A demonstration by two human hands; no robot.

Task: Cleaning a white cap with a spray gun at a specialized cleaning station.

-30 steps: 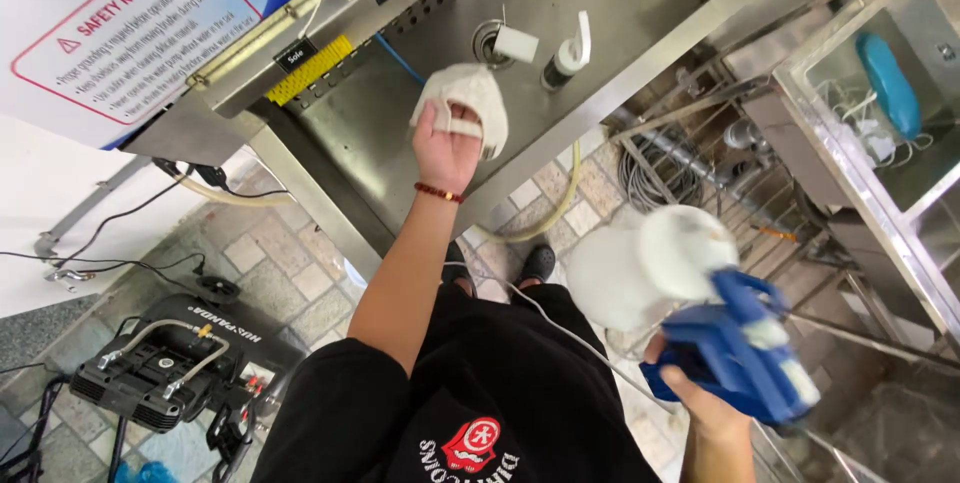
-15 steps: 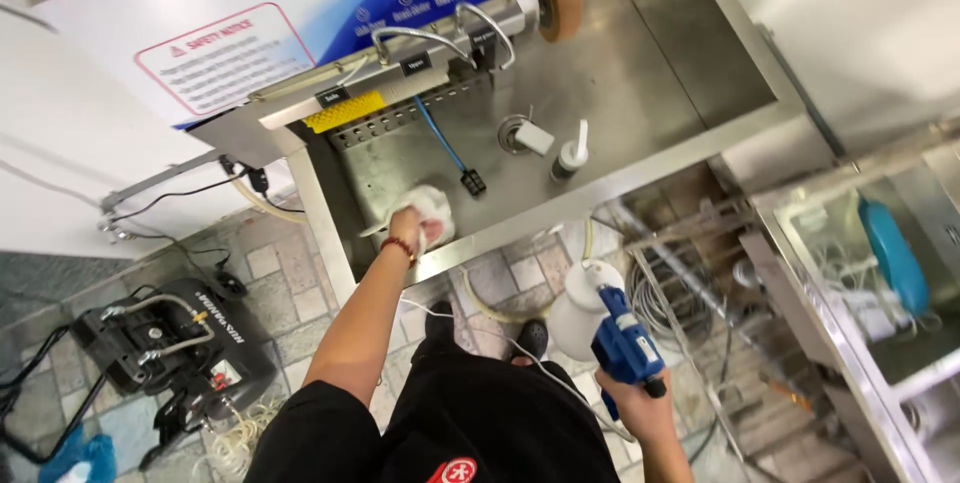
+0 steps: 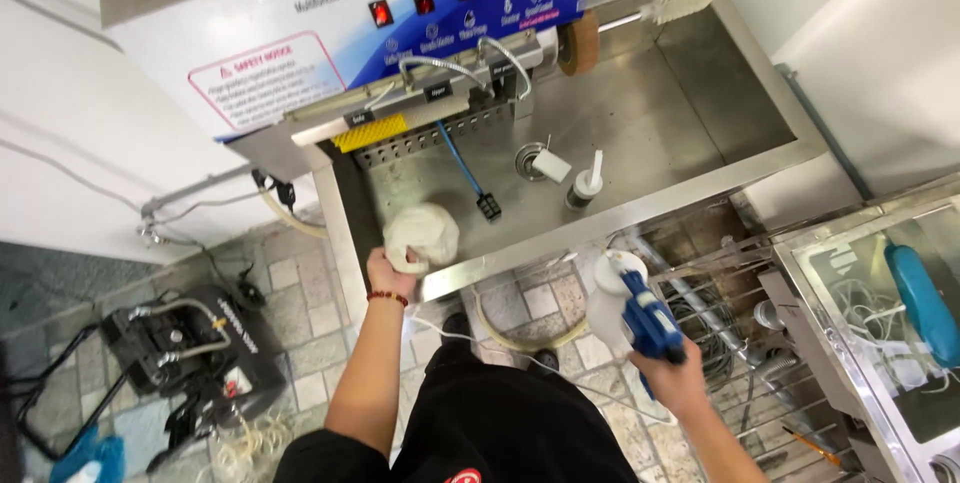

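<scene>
Stainless steel wash basin (image 3: 650, 133), landmark for all entries, set under a blue-and-white control panel (image 3: 400, 3) bearing red switches and a dial. Left hand (image 3: 388, 271): at the basin's front left corner, grip closed on a bunched white cloth (image 3: 422, 234), which lies pressed on the basin floor just inside the front rim; a red bead bracelet (image 3: 387, 296) circles the wrist. Right hand (image 3: 675, 378): held in front of and below the basin's front rim, clear of it, grip wrapped around the blue trigger head of a white spray bottle (image 3: 622, 311), bottle body pointing up towards the rim; how tightly the fingers close cannot be told, as they are hidden behind the handle. Inside the basin: small brush with blue handle (image 3: 463, 168) leaning from the back ledge to the floor, right of the cloth; round drain (image 3: 530, 155) near the centre with a white block just beside it; small bottle with white nozzle (image 3: 586, 185) standing near the front rim, right of the drain; yellow brush strip (image 3: 370, 131) on the back ledge at left; brown round brush (image 3: 578, 41) and white bottle brush (image 3: 680, 1) projecting at the back right. Left of the basin, on the tiled floor: black machine with hoses (image 3: 190, 353). Right of the basin: wire rack (image 3: 740, 343) with cables, and a steel-framed compartment holding a blue object (image 3: 922, 303).
</scene>
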